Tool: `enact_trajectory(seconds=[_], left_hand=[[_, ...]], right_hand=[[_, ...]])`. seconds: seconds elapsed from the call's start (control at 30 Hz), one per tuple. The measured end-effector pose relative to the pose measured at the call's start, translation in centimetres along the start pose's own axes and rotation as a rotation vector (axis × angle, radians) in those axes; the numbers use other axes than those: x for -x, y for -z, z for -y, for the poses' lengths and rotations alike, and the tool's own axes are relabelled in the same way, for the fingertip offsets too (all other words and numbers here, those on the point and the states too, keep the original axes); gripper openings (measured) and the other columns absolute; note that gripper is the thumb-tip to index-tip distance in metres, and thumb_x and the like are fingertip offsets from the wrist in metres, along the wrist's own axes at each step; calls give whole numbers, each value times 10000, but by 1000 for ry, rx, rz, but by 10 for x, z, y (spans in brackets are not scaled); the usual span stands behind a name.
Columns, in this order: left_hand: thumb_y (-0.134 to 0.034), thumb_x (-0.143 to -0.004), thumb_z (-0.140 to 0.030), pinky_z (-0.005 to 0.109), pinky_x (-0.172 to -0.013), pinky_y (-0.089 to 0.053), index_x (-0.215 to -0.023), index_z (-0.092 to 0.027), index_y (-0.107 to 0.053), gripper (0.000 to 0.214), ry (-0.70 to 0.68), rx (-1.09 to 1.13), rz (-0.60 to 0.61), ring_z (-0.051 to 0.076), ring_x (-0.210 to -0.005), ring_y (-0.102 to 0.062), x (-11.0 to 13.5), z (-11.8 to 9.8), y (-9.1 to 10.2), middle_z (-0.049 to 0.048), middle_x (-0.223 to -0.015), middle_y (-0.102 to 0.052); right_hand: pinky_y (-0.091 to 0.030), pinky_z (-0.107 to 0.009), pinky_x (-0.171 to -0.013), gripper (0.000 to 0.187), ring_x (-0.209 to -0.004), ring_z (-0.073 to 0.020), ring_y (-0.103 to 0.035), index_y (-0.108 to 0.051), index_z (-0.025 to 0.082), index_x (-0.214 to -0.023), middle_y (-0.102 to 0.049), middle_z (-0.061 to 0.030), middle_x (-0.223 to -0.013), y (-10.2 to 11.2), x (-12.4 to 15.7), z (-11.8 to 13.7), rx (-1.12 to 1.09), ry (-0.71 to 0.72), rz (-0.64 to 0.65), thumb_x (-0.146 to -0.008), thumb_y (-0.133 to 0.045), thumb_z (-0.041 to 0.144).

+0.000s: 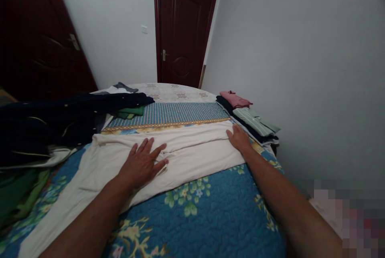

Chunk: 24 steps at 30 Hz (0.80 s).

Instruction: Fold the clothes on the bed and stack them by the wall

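A cream-coloured garment [192, 152] lies spread across the blue floral bedspread [210, 214], folded lengthwise. My left hand [142, 164] rests flat on its middle with the fingers spread. My right hand [239, 138] presses flat on the garment's right end, fingers stretched out. Neither hand holds anything.
A heap of dark and green unfolded clothes [45, 130] covers the bed's left side. A stack of folded clothes [249, 117], pink on top, sits at the right by the grey wall. A striped blue cloth [171, 113] lies behind the garment. Two dark wooden doors [183, 29] stand beyond.
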State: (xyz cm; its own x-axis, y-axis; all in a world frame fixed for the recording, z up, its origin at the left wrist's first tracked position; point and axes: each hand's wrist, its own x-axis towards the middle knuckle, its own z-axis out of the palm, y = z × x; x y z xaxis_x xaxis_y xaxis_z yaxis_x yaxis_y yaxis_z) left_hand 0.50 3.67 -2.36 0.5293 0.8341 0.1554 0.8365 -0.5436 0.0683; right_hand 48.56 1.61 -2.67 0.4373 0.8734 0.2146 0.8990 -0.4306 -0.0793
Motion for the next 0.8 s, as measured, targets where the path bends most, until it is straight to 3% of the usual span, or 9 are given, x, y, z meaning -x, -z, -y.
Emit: enact_trajectory(seconds=[0.23,0.4,0.5,0.6,0.7,0.8], left_hand=[[-535,-1058,-595,694,-1283,-268,-1626,-433,-559,592,-29,19,-28,449,-1640,-334,1,2,-2,116,-1762,-434],[-520,-1074,-540,695,-1292,-263,-1634,-452,-540,568,-70,58,-25,419,-1650,-324,1,3,-2,58,-1770,-431],[-512,-1078,-529,680,-1300,-259,-1639,-447,-535,567,-86,61,-36,409,-1650,-328,1,5,-3,51,-1773,-426],[-496,-1082,-533,672,-1304,-260,-1650,-432,-524,577,-93,48,-39,404,-1651,-333,1,7,-5,50,-1778,-417],[-487,-1079,-535,667,-1303,-280,-1677,-370,-498,621,-91,27,-58,399,-1644,-353,0,9,-8,78,-1760,-442],[-502,-1054,-574,640,-1301,-316,-1688,-258,-487,708,-80,4,-102,400,-1621,-400,0,11,-12,153,-1731,-472]], right_hand=[[-314,-419,-1273,614,-1544,-291,-444,-489,72,-1618,-516,-214,-1663,2,4,-1,-4,28,-78,-1129,-385,429],[-291,-468,-1289,511,-1506,-302,-471,-626,82,-1479,-589,-210,-1592,11,10,12,-52,110,-210,-1098,-384,321],[-249,-502,-1318,472,-1516,-297,-473,-678,129,-1429,-607,-186,-1586,16,23,48,-125,215,-249,-1098,-405,326],[-212,-519,-1343,473,-1542,-288,-465,-669,152,-1452,-595,-168,-1609,17,47,102,-231,427,-250,-1113,-419,368],[-175,-579,-1352,478,-1571,-308,-440,-651,185,-1484,-596,-158,-1615,16,75,149,-313,657,-151,-1111,-471,425],[-207,-626,-1337,541,-1577,-323,-438,-610,211,-1534,-579,-156,-1634,13,90,169,-340,703,-14,-1111,-478,521]])
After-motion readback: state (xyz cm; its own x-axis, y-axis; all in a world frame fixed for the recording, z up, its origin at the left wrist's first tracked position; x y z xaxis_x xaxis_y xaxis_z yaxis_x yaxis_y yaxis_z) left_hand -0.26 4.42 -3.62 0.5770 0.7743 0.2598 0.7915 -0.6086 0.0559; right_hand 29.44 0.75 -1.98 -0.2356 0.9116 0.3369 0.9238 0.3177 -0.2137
